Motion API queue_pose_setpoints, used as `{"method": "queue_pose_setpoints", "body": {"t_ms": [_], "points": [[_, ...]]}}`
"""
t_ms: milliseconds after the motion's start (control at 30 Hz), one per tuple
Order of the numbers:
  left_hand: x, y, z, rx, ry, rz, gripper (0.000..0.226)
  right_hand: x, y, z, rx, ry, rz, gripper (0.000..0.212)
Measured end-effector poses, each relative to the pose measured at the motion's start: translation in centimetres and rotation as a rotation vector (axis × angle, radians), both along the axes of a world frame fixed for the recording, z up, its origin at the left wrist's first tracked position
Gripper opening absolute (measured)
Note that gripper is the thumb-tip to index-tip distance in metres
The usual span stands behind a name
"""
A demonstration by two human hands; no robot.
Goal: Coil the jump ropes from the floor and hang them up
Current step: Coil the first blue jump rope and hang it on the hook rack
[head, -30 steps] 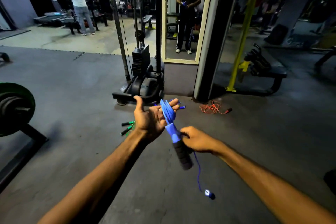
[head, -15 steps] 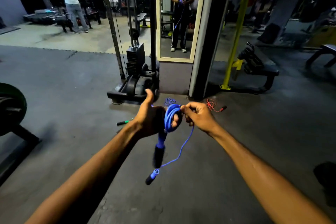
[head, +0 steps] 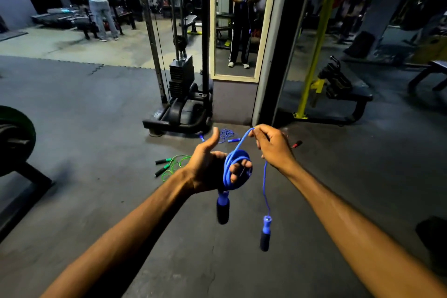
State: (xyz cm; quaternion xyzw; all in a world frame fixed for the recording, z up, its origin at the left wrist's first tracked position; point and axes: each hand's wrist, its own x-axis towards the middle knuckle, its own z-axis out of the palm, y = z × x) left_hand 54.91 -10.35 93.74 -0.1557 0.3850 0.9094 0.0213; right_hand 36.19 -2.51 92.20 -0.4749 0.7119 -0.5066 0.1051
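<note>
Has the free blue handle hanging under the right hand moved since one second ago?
Yes. The free handle now hangs off the floor, under the right hand; before, it lay low near the floor.

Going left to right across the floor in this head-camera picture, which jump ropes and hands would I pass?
Green jump rope on the floor → left hand holding the blue coil → right hand pinching the blue rope's free end → red rope handle on the floor.
</note>
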Motion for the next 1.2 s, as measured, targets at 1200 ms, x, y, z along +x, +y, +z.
{"method": "queue_pose_setpoints", "body": {"t_ms": [1200], "points": [[-0.7, -1.3, -0.2, -0.026, 0.247, 0.402, 0.115, 1.9, 3.7, -3.1, 0.349, -0.326, 0.170, 0.033]]}}
